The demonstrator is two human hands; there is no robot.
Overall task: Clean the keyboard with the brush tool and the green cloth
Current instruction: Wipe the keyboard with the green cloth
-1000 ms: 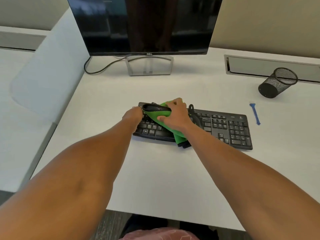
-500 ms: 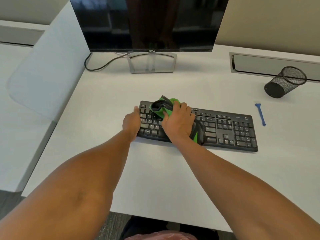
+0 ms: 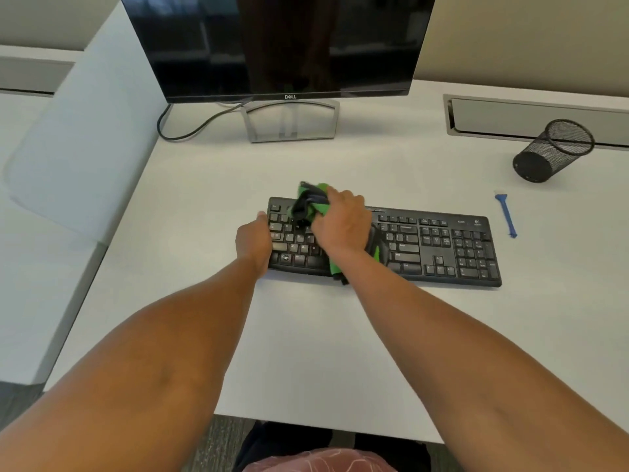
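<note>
Left grip: hand resting on the left end of the keyboard, fingers curled over its edge, holding the board against the surface.

Right grip: just right of the left grip, palm down over the letter keys, fingers pressing the green cloth onto them; whether they curl into the fabric cannot be told. Cloth is bunched, with dark folds; 1 end rises beyond the fingertips over the top key rows, another strip shows beneath the wrist at the board's near edge.

Keyboard: black, full-size, lying flat; number pad well right of both grips.

Brush tool: blue, slim, flat on the surface, right of the keyboard, apart from it.

Mesh cup: black, tipped on its side, far right.

Monitor: dark screen, on its stand beyond the grips.
</note>
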